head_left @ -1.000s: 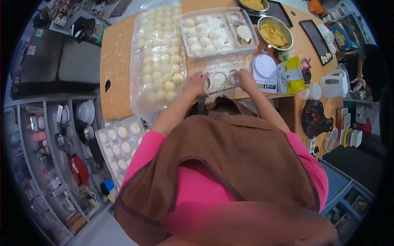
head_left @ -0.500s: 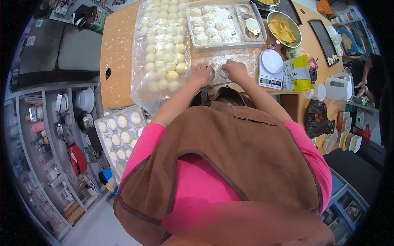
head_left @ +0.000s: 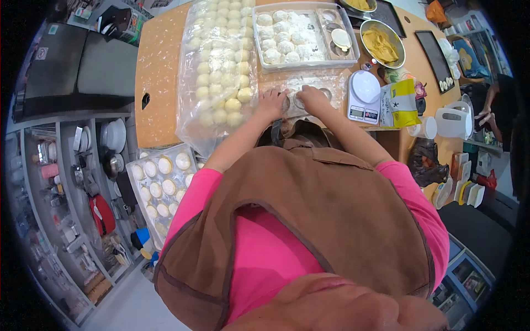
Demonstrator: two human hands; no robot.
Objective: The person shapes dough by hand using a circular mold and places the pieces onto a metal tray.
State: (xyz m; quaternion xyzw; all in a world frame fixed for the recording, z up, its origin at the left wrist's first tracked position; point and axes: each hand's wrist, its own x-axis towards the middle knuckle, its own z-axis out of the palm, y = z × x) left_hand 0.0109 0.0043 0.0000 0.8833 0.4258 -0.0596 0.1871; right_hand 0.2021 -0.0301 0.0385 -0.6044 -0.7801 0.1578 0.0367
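Two bare hands work at a pale mould (head_left: 327,94) with round wells, lying directly under their fingers. The left hand (head_left: 270,102) splays its fingers by one end; the right hand (head_left: 312,100) curls down near the middle well; whether either grasps anything, I cannot tell. Lopsided pressure could skid the mould across the loose, powdery flour (head_left: 298,83). Beyond the fingertips, a rigid translucent box (head_left: 309,65) holds floury domes (head_left: 285,46); left of them, crinkled plastic film (head_left: 190,126) covers smooth dough balls (head_left: 233,105).
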